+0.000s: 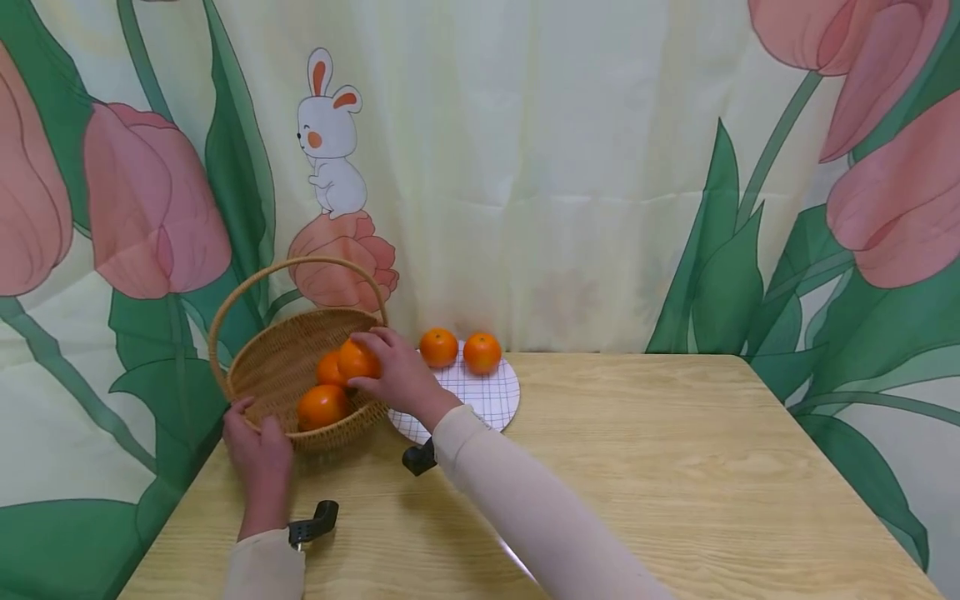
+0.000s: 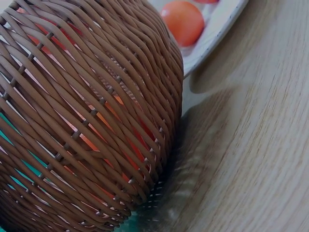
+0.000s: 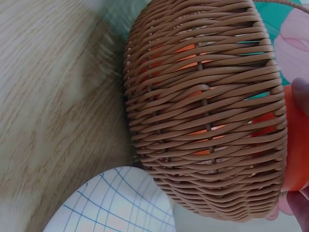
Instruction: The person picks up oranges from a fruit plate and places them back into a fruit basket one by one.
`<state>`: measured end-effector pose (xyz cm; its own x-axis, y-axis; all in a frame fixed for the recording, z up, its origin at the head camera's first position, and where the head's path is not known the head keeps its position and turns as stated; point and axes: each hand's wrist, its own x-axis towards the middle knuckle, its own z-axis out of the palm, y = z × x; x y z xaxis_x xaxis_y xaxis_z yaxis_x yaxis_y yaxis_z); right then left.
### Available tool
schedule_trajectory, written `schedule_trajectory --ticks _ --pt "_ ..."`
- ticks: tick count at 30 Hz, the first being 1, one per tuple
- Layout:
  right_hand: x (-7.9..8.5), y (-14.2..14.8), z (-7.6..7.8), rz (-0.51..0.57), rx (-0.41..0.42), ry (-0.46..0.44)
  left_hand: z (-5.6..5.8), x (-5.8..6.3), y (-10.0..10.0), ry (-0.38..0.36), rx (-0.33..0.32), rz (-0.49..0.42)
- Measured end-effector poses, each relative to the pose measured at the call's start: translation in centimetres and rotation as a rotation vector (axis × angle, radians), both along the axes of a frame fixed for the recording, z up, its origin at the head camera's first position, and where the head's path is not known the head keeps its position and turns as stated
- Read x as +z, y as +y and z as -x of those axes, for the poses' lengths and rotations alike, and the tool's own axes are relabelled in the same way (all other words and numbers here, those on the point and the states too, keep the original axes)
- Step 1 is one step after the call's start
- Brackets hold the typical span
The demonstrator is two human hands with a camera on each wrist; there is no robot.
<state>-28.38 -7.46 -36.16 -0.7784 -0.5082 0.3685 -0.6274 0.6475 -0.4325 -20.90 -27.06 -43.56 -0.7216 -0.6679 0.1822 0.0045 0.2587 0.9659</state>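
A wicker basket (image 1: 273, 367) with a tall arched handle stands tilted at the left of the table. My left hand (image 1: 258, 454) grips its near left rim. Over the right side of the basket, my right hand (image 1: 401, 375) pinches an orange (image 1: 357, 360) between thumb and fingers. In the right wrist view that orange (image 3: 295, 140) shows at the basket's rim, with fingertips (image 3: 301, 94) on it. Inside the basket lie another orange (image 1: 323, 407) and one partly hidden behind the held one (image 1: 328, 368). The left wrist view shows the woven basket wall (image 2: 91, 111) but not the hand.
A round white plate (image 1: 487, 400) with a blue grid stands right of the basket, partly behind my right arm. Two oranges (image 1: 438, 347) sit at its far side. The wooden table (image 1: 660, 467) ends at a curtain (image 1: 570, 183) printed with tulips and a rabbit.
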Motion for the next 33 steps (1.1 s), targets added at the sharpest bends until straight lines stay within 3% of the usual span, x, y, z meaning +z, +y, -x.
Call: schedule_trajectory --ticks 11,16,25,33 --pt "-0.1 -0.7 0.2 -0.131 0.027 -0.005 0.0 0.6 0.0 -0.002 -0.019 0.003" --pt "-0.4 -0.9 0.0 -0.167 0.032 -0.016 -0.2 0.4 0.0 -0.021 -0.026 0.017" --pt "-0.6 -0.5 0.2 -0.214 0.045 0.024 -0.1 0.0 0.1 0.019 -0.007 -0.006" --pt "-0.6 1.6 0.6 -0.080 0.008 0.085 -0.2 0.2 0.2 0.004 0.001 -0.005"
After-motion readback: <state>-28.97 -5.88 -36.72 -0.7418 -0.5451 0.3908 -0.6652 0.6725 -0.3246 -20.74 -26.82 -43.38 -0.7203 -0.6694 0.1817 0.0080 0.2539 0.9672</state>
